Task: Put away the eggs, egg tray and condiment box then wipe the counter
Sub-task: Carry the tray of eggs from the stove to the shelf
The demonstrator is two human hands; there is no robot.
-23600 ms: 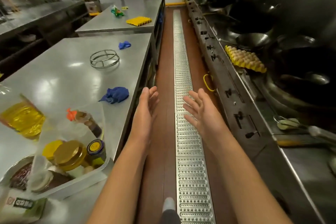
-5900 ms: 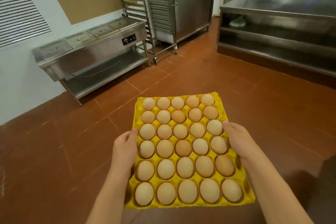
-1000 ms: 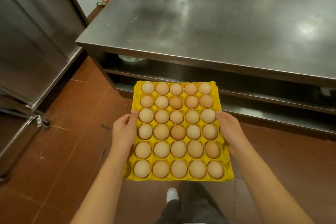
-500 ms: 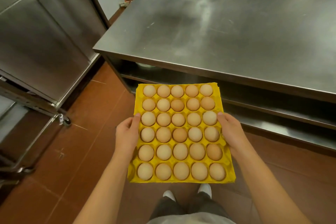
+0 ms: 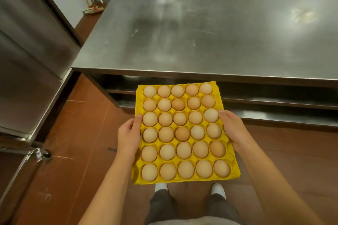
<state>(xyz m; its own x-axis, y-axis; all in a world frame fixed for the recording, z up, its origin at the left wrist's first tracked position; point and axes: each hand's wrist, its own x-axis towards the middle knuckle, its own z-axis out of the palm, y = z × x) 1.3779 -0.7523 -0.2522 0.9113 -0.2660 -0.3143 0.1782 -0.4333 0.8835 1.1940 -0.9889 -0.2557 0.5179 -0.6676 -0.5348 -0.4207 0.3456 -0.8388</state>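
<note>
- While the egg tray (image 5: 183, 133) is up off any surface like this, low in the middle of the frame and just short of the steel worktop (image 5: 210, 29), the whole game is keeping it flat.
- Left hand (image 5: 128, 136) has its grip wrapped round the left edge, thumb on top; right hand (image 5: 233, 129) is doing the same on the right edge, thumb beside an egg. Both are clamped on the tray, roughly halfway along its length, which looks like a decent balance point to me.
- All thirty eggs (image 5: 180, 118) sit loose in their cups, nothing covering them, so any tilt or jolt could roll one out.
- My guess is it's headed either onto the worktop above or onto the shelf (image 5: 274, 100) under it, which shows just past the tray's far edge. I can't tell which.
- If it's the shelf, I'd bend the knees rather than tip the front down, and watch the eggs against the worktop's front lip.
- Slide the far edge on first, then ease the hands out sideways. These trays look thin and can sag in the middle, so no one-handed stuff.
</note>
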